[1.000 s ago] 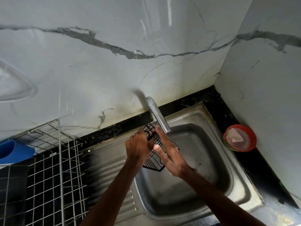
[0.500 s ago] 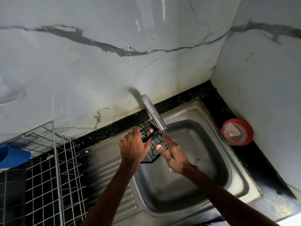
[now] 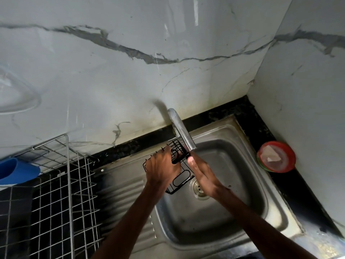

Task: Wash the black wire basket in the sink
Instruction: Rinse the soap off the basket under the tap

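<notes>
Left hand (image 3: 162,165) gripped the basket (image 3: 183,176) under the tap (image 3: 182,133); right hand (image 3: 203,174) rubbed it, fingers straight. Mid-wash over the sink (image 3: 242,193), rinsing apparently unfinished.

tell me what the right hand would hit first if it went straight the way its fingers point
Most likely the faucet spout, its tip just beyond the right hand. The black wire basket, gripped by the left hand, sits left of that line; depth is unclear.

basket (image 3: 183,177) in left hand (image 3: 161,167) over sink (image 3: 248,171)
</notes>
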### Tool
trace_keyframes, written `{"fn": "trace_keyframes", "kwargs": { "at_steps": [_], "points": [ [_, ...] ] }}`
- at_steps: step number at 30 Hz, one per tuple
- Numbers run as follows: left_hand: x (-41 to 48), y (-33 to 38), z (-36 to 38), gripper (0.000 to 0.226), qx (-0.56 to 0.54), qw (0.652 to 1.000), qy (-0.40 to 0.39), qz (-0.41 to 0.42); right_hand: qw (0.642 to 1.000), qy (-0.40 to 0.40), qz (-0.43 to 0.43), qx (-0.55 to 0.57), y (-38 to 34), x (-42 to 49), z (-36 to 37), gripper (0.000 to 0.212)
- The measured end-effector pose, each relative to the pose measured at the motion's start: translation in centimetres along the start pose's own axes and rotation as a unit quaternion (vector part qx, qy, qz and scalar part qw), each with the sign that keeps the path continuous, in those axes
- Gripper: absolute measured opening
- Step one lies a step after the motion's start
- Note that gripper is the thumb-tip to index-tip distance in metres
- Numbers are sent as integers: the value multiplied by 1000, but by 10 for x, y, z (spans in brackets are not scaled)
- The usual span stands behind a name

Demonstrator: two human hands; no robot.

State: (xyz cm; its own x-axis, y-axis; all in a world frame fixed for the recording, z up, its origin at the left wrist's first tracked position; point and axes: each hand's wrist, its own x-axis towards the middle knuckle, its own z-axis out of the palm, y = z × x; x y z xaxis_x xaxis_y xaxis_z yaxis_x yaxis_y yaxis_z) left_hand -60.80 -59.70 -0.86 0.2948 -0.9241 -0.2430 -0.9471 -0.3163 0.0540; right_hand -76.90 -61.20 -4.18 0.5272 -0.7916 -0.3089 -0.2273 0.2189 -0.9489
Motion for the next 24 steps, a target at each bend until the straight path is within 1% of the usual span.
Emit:
{"fn": "trace_keyframes", "kwargs": {
  "at_steps": [2,3,6,9,10,11,12,13,16,18,20,23,24],
  "points": [
    [3,-1,0,50,-9,1000,1,9,1000,-12,5,4,-18,8,-4,52],
    [3,0,0,50,-3,1000,-4,17,1000,-27,11,8,-24,12,-7,52],
    [4,4,0,52,19,999,-10,38,998,-50,28,18,-26,19,-13,33],
    [2,10,0,51,26,999,-13,44,999,-42,-13,0,-17,7,-14,28],
    [1,10,2,52,28,998,-15,47,999,-38,-24,-6,-13,-2,-15,34],
    [-1,11,4,55,29,998,-18,51,999,-32,-28,-12,-10,-11,-16,45],
    [-1,11,6,58,30,998,-20,56,999,-24,-21,-16,-7,-21,-17,55],
    [-2,11,7,59,32,998,-22,59,1000,-20,-13,-11,-5,-30,-19,61],
    [-3,12,7,56,39,997,-15,64,999,-19,-21,-17,-1,-43,-24,59],
    [-4,13,7,53,41,997,-10,65,1000,-28,-13,0,2,-36,-22,57],
    [-6,13,7,52,41,997,-11,66,997,-43,24,61,3,-21,-18,62],
    [-8,10,5,52,45,997,-16,64,982,-56,138,115,-9,12,-14,73],
    [-9,10,3,55,48,997,-20,62,977,-53,163,129,-13,22,-13,72]
  ]
}}
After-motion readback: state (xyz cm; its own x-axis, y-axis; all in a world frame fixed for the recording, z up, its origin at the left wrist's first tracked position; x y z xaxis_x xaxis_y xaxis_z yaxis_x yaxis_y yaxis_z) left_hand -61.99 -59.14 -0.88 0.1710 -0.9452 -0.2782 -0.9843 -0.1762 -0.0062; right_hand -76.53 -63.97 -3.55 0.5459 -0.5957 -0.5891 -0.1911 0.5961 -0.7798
